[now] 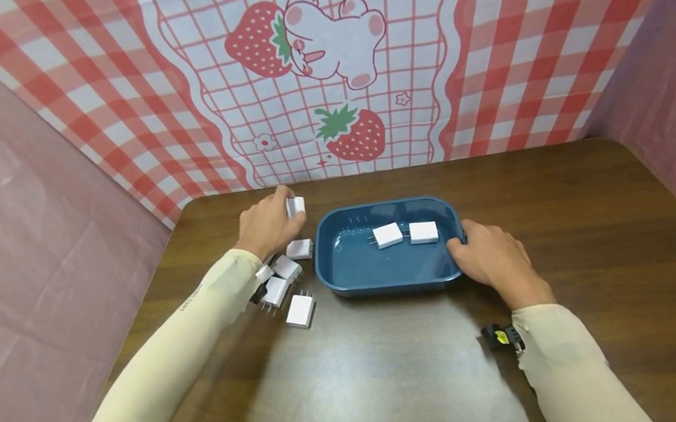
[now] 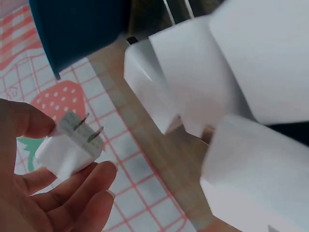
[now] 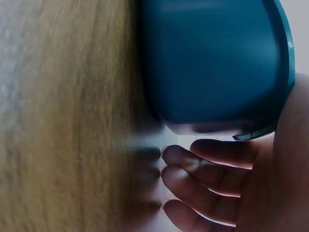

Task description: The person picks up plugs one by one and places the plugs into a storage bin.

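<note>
My left hand (image 1: pixel 269 225) pinches a white plug charger (image 2: pixel 71 145) between thumb and fingers, its two metal prongs showing in the left wrist view. In the head view it is just left of a blue plastic tub (image 1: pixel 389 270). My right hand (image 1: pixel 489 256) grips the tub's right end, thumb over the rim and fingers (image 3: pixel 193 181) below it outside. Inside the tub lie two white chargers, one (image 1: pixel 387 235) beside the other (image 1: pixel 423 232). Near my left wrist several more white chargers lie on the table, among them one (image 1: pixel 300 310) in front and one (image 1: pixel 299 249) by the tub's left wall.
The brown wooden table (image 1: pixel 398 369) meets a red-and-white checked cloth (image 1: pixel 497 72) with strawberries behind it. Pink fabric (image 1: pixel 32 270) hangs at both sides. A black wrist device (image 1: pixel 503 337) sits at my right sleeve.
</note>
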A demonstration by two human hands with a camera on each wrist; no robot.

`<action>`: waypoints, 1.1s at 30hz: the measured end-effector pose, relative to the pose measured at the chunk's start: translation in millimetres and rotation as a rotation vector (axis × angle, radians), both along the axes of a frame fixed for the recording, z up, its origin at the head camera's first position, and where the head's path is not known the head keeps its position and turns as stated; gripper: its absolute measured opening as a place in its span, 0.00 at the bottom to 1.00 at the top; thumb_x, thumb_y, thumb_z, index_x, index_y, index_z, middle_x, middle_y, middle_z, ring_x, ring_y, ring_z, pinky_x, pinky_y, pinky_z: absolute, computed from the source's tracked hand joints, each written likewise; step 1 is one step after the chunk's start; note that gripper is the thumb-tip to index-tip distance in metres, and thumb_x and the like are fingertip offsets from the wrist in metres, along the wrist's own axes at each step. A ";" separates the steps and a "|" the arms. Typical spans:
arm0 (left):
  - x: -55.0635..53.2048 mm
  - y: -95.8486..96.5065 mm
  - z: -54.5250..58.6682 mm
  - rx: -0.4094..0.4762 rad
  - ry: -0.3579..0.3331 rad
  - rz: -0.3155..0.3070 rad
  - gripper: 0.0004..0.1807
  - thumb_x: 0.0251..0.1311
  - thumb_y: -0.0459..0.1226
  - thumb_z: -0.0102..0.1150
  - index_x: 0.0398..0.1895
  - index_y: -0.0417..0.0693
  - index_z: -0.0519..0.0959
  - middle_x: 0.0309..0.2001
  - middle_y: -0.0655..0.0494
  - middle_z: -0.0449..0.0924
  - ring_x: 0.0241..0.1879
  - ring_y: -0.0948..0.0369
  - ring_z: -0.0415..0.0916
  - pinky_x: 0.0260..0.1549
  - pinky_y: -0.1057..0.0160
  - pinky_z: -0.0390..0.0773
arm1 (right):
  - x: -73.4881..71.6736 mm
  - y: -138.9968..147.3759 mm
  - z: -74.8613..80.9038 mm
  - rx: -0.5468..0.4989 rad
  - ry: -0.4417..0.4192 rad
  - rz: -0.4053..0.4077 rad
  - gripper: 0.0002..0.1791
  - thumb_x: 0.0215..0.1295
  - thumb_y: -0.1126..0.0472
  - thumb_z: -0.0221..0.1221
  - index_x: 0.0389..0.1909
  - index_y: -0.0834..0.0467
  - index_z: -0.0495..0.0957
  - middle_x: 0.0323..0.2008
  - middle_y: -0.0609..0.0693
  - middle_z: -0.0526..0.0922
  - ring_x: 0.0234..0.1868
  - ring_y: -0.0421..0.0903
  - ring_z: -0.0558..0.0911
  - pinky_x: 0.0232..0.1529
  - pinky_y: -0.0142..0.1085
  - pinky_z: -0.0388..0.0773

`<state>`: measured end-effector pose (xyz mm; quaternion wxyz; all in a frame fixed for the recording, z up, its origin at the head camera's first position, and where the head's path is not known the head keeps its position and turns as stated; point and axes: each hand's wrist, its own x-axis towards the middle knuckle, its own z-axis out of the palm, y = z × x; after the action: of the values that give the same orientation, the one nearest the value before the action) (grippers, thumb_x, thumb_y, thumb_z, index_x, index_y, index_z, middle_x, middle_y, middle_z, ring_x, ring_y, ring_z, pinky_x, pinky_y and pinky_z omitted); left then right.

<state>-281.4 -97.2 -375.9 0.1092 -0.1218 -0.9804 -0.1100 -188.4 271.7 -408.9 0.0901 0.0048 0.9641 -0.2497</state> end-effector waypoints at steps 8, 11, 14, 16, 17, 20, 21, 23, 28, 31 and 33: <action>8.3 13.5 7.4 0.060 0.113 -0.044 0.25 0.60 0.51 0.56 0.56 0.48 0.72 0.38 0.52 0.83 0.31 0.49 0.81 0.29 0.44 0.77 | -0.5 -1.7 -1.5 -0.002 0.013 -0.001 0.38 0.74 0.47 0.46 0.72 0.71 0.57 0.65 0.73 0.67 0.56 0.68 0.72 0.57 0.71 0.61; 10.6 19.4 10.3 0.052 0.141 -0.070 0.23 0.61 0.51 0.57 0.54 0.48 0.73 0.37 0.53 0.82 0.30 0.50 0.81 0.28 0.45 0.77 | -1.1 -1.7 -1.8 0.000 0.015 -0.002 0.37 0.74 0.47 0.46 0.72 0.71 0.58 0.64 0.73 0.68 0.54 0.67 0.73 0.57 0.71 0.63; 13.7 24.5 12.4 0.048 0.149 -0.100 0.23 0.61 0.52 0.57 0.54 0.49 0.74 0.36 0.54 0.82 0.29 0.52 0.80 0.26 0.47 0.77 | -1.2 -2.0 -2.0 0.000 0.014 -0.004 0.37 0.74 0.47 0.46 0.72 0.71 0.58 0.64 0.73 0.68 0.53 0.66 0.73 0.56 0.71 0.63; 15.2 27.5 13.0 0.052 0.156 -0.125 0.22 0.61 0.52 0.58 0.53 0.50 0.74 0.36 0.55 0.81 0.28 0.54 0.80 0.26 0.47 0.77 | -1.3 -2.1 -2.0 -0.001 0.015 -0.007 0.37 0.74 0.47 0.46 0.71 0.71 0.58 0.63 0.73 0.69 0.52 0.66 0.74 0.56 0.71 0.64; 15.7 29.0 13.3 0.056 0.161 -0.142 0.22 0.61 0.51 0.58 0.52 0.50 0.75 0.36 0.55 0.81 0.28 0.55 0.79 0.26 0.48 0.77 | -1.3 -2.1 -2.0 0.000 0.016 -0.007 0.37 0.74 0.47 0.46 0.71 0.71 0.58 0.63 0.73 0.69 0.52 0.66 0.73 0.56 0.71 0.64; 17.2 33.0 14.2 0.062 0.179 -0.194 0.21 0.60 0.50 0.59 0.51 0.50 0.75 0.36 0.56 0.81 0.28 0.56 0.79 0.25 0.48 0.77 | -1.2 -2.3 -1.7 -0.002 0.013 -0.010 0.37 0.74 0.47 0.46 0.72 0.71 0.58 0.64 0.73 0.68 0.52 0.66 0.73 0.56 0.71 0.63; 17.5 34.4 14.6 0.062 0.185 -0.211 0.21 0.59 0.50 0.59 0.51 0.50 0.75 0.36 0.56 0.81 0.28 0.57 0.78 0.25 0.48 0.77 | -1.2 -2.2 -1.7 -0.004 0.013 -0.011 0.37 0.74 0.47 0.46 0.72 0.71 0.58 0.64 0.73 0.68 0.52 0.66 0.73 0.56 0.71 0.63; 18.4 37.1 15.3 0.052 0.189 -0.242 0.21 0.60 0.49 0.59 0.52 0.48 0.75 0.36 0.55 0.82 0.27 0.58 0.78 0.24 0.50 0.77 | -1.0 -2.1 -1.7 -0.007 0.013 -0.011 0.37 0.74 0.47 0.46 0.72 0.71 0.58 0.63 0.72 0.69 0.52 0.66 0.73 0.56 0.71 0.63; 18.8 41.0 13.6 0.011 0.172 -0.325 0.23 0.61 0.50 0.59 0.54 0.48 0.74 0.36 0.52 0.83 0.25 0.60 0.76 0.22 0.54 0.77 | -0.6 -2.0 -1.8 -0.011 0.016 -0.008 0.37 0.74 0.48 0.46 0.72 0.71 0.58 0.63 0.72 0.69 0.52 0.66 0.73 0.56 0.70 0.64; 18.8 41.8 11.8 -0.026 0.145 -0.378 0.22 0.61 0.51 0.59 0.54 0.50 0.74 0.36 0.53 0.83 0.25 0.59 0.76 0.21 0.55 0.76 | -0.5 -2.1 -1.8 -0.011 0.014 -0.008 0.37 0.74 0.48 0.46 0.72 0.71 0.58 0.64 0.73 0.68 0.53 0.67 0.73 0.57 0.71 0.63; 18.6 42.2 11.1 -0.055 0.118 -0.406 0.22 0.62 0.51 0.59 0.55 0.51 0.74 0.36 0.54 0.84 0.25 0.59 0.77 0.21 0.55 0.75 | -0.5 -2.3 -1.8 -0.010 0.013 -0.008 0.37 0.74 0.47 0.46 0.72 0.71 0.58 0.65 0.73 0.68 0.54 0.67 0.73 0.57 0.71 0.63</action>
<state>-262.8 -55.0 -364.8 0.1387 -0.3259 -0.9303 -0.0955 -188.9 269.4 -410.7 0.0830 0.0064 0.9634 -0.2548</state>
